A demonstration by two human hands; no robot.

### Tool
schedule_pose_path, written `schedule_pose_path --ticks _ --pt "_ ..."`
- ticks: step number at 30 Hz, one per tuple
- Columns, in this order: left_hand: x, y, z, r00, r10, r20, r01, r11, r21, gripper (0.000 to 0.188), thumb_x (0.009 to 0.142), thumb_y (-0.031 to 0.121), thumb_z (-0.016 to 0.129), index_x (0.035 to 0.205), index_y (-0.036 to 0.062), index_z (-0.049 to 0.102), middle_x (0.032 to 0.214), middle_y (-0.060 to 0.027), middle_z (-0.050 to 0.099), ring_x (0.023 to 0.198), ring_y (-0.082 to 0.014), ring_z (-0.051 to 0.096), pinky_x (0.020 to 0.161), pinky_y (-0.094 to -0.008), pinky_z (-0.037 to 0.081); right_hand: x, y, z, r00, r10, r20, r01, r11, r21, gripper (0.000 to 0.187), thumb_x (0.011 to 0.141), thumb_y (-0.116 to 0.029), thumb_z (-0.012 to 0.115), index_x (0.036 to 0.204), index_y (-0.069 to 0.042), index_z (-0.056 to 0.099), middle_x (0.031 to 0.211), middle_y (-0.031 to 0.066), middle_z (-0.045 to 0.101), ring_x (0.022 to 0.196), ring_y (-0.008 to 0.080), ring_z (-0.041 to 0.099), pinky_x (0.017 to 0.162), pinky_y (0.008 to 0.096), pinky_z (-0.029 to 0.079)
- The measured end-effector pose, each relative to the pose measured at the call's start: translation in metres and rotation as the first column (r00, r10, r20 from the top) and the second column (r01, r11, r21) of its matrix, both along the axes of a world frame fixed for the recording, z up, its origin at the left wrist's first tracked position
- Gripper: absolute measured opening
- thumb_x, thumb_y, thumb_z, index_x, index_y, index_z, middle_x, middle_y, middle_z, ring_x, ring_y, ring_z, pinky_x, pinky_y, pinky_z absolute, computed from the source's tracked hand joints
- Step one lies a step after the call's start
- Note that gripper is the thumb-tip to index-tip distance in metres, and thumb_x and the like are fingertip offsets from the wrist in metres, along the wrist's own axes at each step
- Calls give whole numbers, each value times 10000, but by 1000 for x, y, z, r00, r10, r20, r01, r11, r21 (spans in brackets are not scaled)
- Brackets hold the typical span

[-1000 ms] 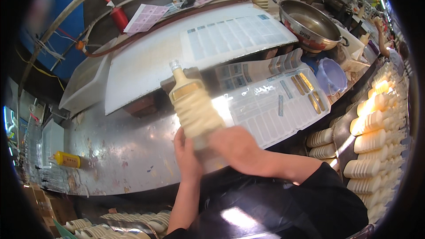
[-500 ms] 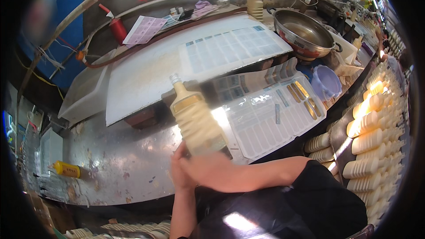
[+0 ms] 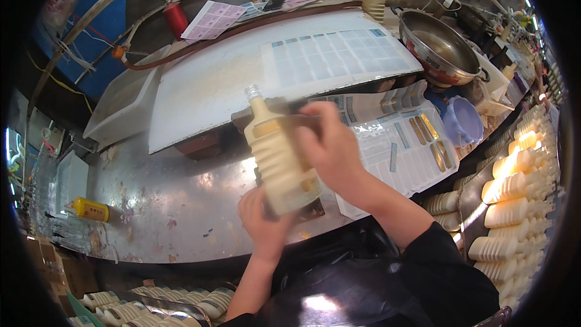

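Note:
A cream, ribbed plastic bottle with a clear threaded neck tilts over the work table, its neck pointing away from me. Gold-coloured patches show on its shoulder and near its base. My left hand is closed around the lower left of the bottle. At the bottle's upper right side is my right hand, fingers bent and smeared by motion; whether it grips anything is unclear. Below and beside the right hand lies a clear label sheet with gold and blue-grey strips. A dark block, partly hidden, sits behind the bottle.
A white board carries another label sheet. Right of it are a metal pan and a purple bucket. Rows of cream bottles stand at right. A yellow squeeze bottle lies at left.
My right hand has moved from beside my left hand, up and right, to the bottle's upper side. The left hand stays at the lower part. The whole view has shifted slightly.

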State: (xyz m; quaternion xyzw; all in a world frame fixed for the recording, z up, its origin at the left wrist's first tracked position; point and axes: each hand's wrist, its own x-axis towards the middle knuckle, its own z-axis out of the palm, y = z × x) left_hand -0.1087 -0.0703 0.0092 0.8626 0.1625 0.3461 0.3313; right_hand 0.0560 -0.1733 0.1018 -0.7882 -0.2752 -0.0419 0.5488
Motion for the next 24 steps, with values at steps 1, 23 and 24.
schedule_pose_path --ticks 1,23,24 --pt "0 -1 3 1000 -2 -6 2 1000 -6 740 658 212 938 1286 0 609 1272 -177 608 1197 -361 567 1074 -453 426 -2 13 14 995 57 76 -50 995 -90 308 975 -219 575 1231 -57 519 885 205 716 814 409 698 720 529 523" --pt "-9 21 -5 995 -84 51 87 994 -63 749 655 119 924 1309 37 569 1268 -148 604 1202 -373 567 1057 -467 442 66 -24 -63 769 215 -602 41 923 382 241 973 -107 623 1178 -6 701 1097 83 735 993 160 686 813 288 548" --pt "-10 23 17 993 -115 24 113 991 76 782 653 101 929 1332 24 549 1276 -140 594 1205 -359 565 1062 -458 442 61 -29 -56 713 234 -661 72 913 401 171 995 -94 621 1130 -31 706 1042 38 702 942 106 641 817 256 517"
